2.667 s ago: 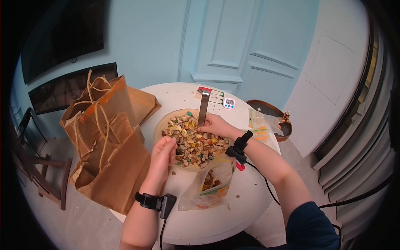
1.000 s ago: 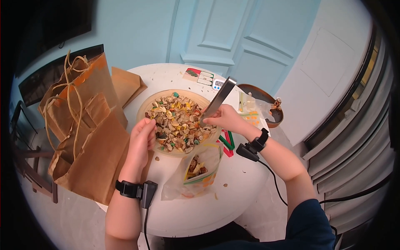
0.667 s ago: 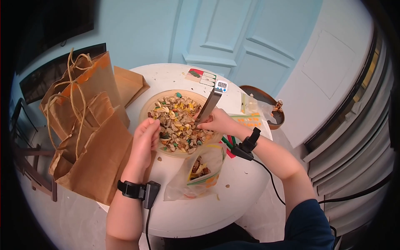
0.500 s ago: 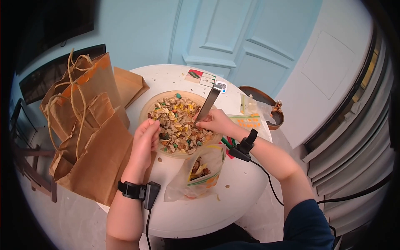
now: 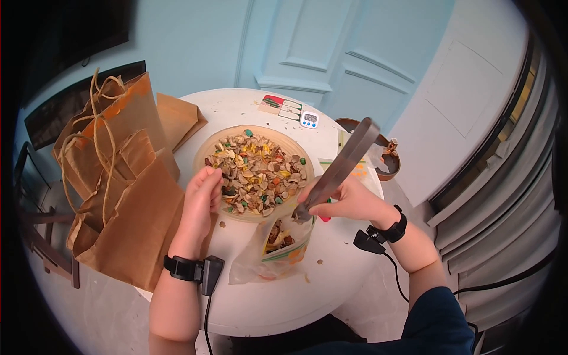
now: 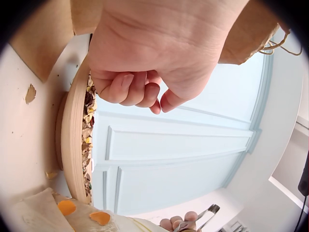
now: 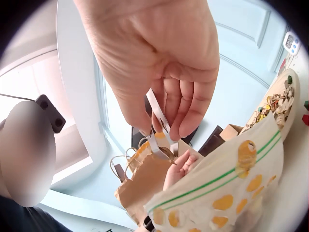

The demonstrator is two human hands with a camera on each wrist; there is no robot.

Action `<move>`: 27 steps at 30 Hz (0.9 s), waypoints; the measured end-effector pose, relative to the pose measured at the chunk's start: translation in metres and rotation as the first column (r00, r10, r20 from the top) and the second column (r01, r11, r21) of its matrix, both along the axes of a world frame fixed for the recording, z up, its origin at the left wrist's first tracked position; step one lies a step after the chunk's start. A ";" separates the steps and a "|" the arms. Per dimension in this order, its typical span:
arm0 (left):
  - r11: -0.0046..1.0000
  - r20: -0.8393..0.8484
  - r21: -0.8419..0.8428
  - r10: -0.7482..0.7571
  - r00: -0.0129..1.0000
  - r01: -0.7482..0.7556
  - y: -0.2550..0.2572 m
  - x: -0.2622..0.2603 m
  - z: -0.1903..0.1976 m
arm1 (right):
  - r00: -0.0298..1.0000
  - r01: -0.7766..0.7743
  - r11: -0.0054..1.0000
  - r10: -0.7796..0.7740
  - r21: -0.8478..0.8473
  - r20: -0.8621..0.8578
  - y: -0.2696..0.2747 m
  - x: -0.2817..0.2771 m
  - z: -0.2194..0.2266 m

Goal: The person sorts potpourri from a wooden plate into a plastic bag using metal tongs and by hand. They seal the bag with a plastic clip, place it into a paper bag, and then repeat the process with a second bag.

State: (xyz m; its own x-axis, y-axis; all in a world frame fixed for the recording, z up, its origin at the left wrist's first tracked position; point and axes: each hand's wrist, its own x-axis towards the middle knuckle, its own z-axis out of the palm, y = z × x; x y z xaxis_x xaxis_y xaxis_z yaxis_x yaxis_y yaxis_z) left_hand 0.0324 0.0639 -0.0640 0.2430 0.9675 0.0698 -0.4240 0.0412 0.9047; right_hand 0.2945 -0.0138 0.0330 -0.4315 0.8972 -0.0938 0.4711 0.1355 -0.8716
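Note:
My right hand [image 5: 355, 204] grips metal tongs [image 5: 343, 160], their tips low at the mouth of a clear zip bag [image 5: 254, 263]. In the right wrist view, a brown dried piece [image 7: 168, 153] sits between the tong tips. The bag has a green seal line and orange spots, and dark dried pieces show inside. Behind it, a round wooden tray [image 5: 204, 148] holds potpourri [image 5: 254, 171] in beige, yellow and green. My left hand [image 5: 203, 192] hovers by the tray's left rim, fingers loosely curled; nothing shows between thumb and fingers in the left wrist view [image 6: 130, 89].
Brown paper bags [image 5: 133, 207] with rope handles crowd the left side of the white table [image 5: 331, 284]. A small white timer [image 5: 309, 119] and a printed card [image 5: 281, 106] lie at the back. A brown round container [image 5: 387, 168] stands beyond the right edge.
My right hand has lifted the tongs from the potpourri and carried them right and toward me, over the zip bag. The left hand stays by the tray's rim.

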 end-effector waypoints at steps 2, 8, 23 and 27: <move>1.000 -0.001 0.010 -0.001 1.000 0.001 0.001 -0.001 -0.001 | 0.998 0.029 0.999 -0.028 -0.024 0.060 0.001 0.002 -0.006; 1.000 0.021 0.017 0.004 1.000 -0.004 0.002 -0.002 -0.001 | 0.962 0.183 0.969 -0.142 0.167 -0.231 0.050 0.017 -0.022; 1.000 0.034 0.008 0.018 0.999 -0.018 0.002 -0.004 0.000 | 0.924 0.068 0.964 -0.158 0.258 0.347 0.148 0.026 -0.065; 1.000 0.036 0.013 0.014 0.999 -0.014 0.002 -0.003 0.000 | 0.922 0.064 0.974 -0.141 0.218 0.360 0.142 0.022 -0.058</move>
State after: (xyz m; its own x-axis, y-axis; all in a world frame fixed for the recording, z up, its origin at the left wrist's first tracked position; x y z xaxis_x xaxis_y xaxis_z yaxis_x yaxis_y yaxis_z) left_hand 0.0290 0.0660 -0.0639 0.2266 0.9697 0.0907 -0.4562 0.0234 0.8896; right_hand 0.3160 0.1281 -0.0252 -0.3053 0.9512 -0.0450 0.7753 0.2209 -0.5917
